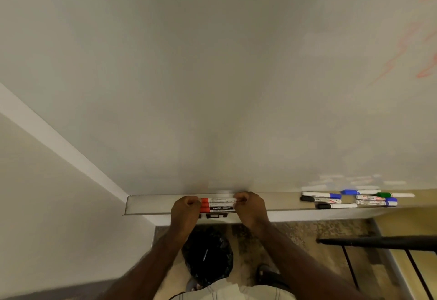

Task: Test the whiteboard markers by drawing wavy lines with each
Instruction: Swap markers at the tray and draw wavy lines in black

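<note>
Three red-capped whiteboard markers (218, 204) lie side by side on the metal tray (151, 204) under the whiteboard (212, 74). My left hand (185, 212) grips their red cap ends with curled fingers. Their white tail ends are gripped by my right hand (250, 209). Faint red wavy lines (411, 46) mark the board at the far right.
Further right on the tray lie several loose markers (354, 199) with blue, black, green and red caps. A wall corner and white trim run down the left. Below the tray are a black bag (208, 254) on the floor and a dark railing (378, 241).
</note>
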Tool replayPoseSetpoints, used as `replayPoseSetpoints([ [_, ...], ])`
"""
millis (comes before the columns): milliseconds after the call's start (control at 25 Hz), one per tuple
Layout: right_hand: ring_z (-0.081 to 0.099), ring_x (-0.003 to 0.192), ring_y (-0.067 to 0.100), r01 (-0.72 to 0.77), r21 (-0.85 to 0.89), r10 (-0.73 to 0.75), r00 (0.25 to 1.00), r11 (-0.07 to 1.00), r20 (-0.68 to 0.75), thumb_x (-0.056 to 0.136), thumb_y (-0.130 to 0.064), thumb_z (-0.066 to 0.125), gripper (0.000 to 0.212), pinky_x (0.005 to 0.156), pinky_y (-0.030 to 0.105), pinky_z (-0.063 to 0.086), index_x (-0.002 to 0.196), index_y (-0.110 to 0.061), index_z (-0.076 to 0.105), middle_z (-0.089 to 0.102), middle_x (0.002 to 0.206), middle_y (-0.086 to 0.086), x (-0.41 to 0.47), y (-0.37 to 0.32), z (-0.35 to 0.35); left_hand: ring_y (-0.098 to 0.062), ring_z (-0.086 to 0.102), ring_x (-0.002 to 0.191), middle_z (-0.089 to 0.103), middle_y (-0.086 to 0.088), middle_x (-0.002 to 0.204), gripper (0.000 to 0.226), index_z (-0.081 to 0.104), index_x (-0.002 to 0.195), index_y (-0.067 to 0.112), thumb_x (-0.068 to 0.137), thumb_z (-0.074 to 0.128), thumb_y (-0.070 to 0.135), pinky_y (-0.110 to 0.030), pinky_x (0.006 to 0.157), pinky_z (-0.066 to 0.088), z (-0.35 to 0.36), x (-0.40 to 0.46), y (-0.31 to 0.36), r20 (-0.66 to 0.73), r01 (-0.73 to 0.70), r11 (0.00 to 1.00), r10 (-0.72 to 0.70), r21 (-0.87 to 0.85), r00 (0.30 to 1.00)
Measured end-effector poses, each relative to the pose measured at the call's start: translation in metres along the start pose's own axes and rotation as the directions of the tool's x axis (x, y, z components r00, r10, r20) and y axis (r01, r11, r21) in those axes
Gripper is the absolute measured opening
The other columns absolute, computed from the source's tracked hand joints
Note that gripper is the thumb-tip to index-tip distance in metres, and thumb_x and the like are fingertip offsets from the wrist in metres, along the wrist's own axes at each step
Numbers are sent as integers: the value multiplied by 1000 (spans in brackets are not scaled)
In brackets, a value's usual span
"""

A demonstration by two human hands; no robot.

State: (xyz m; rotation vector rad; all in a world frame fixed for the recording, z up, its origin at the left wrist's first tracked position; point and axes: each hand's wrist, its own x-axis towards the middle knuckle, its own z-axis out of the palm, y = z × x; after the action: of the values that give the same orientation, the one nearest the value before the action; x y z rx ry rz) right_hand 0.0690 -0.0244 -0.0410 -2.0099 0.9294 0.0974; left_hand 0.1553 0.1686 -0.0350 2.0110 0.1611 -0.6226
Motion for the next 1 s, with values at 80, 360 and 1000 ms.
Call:
replayPoseSetpoints([
  [80,69,98,13,2,4,-2,1000,1000,7,92,-7,70,27,90,22,55,116,-15,77,77,110,-2,-1,-1,-2,-10,67,83,75,-6,103,16,75,110,8,105,61,15,-15,64,47,-2,-2,3,-22,-14,1000,15,17,1000],
  [360,71,95,12,44,87,-46,999,995,13,92,-11,75,18,74,7,48,109,-17,77,77,102,-6,-5,9,-19,-16,69,88,72,-1,96,16,69,92,20,105,59,16,-25,74,56,1,-19,1,-149,-151,987,158,57,976],
  [1000,64,105,11,6,112,24,964,994,-264,95,-14,75,25,94,24,52,121,-16,74,72,118,-1,-5,140,-204,3,64,100,70,9,109,18,72,119,21,103,65,27,-11,87,50,212,-78,84,308,-562,811,499,162,810],
])
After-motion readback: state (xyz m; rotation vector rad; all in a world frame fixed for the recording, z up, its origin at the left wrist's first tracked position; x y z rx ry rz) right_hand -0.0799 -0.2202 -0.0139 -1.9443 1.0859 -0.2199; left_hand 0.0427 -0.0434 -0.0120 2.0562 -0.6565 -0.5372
